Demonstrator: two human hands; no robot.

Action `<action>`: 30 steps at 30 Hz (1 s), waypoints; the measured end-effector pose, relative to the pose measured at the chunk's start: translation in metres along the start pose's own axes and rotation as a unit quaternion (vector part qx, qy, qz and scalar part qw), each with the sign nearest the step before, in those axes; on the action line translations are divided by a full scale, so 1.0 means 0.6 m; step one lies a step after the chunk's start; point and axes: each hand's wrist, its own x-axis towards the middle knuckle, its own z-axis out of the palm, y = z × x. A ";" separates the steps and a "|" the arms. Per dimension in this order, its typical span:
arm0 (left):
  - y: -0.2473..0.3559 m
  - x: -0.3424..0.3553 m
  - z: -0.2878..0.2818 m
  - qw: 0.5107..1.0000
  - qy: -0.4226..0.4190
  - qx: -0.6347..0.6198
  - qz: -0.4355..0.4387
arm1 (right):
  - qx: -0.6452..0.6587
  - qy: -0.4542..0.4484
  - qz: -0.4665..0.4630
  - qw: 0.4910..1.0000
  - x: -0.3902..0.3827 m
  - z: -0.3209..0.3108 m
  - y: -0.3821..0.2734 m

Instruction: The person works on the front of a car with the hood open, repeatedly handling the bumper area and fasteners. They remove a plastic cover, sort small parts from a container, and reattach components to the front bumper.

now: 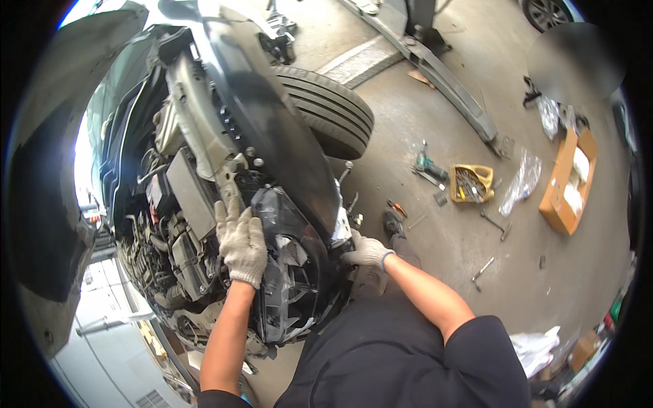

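A headlight (296,272) with a clear lens and black housing sits at the front corner of a dark car, beside the black fender (272,115). My left hand (241,248), in a knitted work glove, lies with fingers spread along the inner edge of the headlight, next to the engine bay (180,231). At the headlight's outer side, below the fender's end, my gloved right hand (369,251) grips the edge; its fingertips are partly hidden. A white piece (341,223) shows just above that hand.
The raised hood (51,170) is at left, a tire (326,109) beyond the fender. On the floor lie orange-handled pliers (396,208), a teal power tool (430,166), a yellow container of hardware (469,185), a ratchet (483,272) and a cardboard box (564,194). A lift arm (449,85) stretches behind.
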 end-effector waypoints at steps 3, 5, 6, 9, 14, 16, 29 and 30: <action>-0.001 0.003 0.000 0.999 0.009 -0.029 -0.015 | 0.042 0.030 0.041 0.998 0.027 -0.060 -0.010; 0.001 0.006 -0.008 0.999 -0.002 -0.030 -0.019 | 0.130 0.199 -0.010 0.971 0.070 -0.074 0.009; 0.009 0.015 -0.015 0.999 -0.015 -0.033 -0.022 | -0.059 0.252 -0.213 0.942 0.130 -0.095 0.067; 0.000 0.009 -0.022 0.997 -0.038 -0.051 -0.047 | 0.554 0.120 -0.050 0.823 0.142 -0.181 -0.069; -0.008 0.017 -0.021 0.998 -0.034 -0.047 -0.034 | 0.644 0.009 -0.071 0.762 0.257 -0.251 -0.114; -0.011 0.020 -0.021 0.998 -0.034 -0.042 -0.031 | 0.566 -0.026 -0.111 0.817 0.291 -0.263 -0.131; -0.024 0.018 -0.015 0.990 -0.113 -0.055 -0.061 | 0.058 -0.630 -0.170 0.755 0.362 -0.338 -0.344; -0.024 0.016 -0.017 0.989 -0.118 -0.054 -0.064 | 0.034 -0.658 -0.178 0.731 0.365 -0.337 -0.362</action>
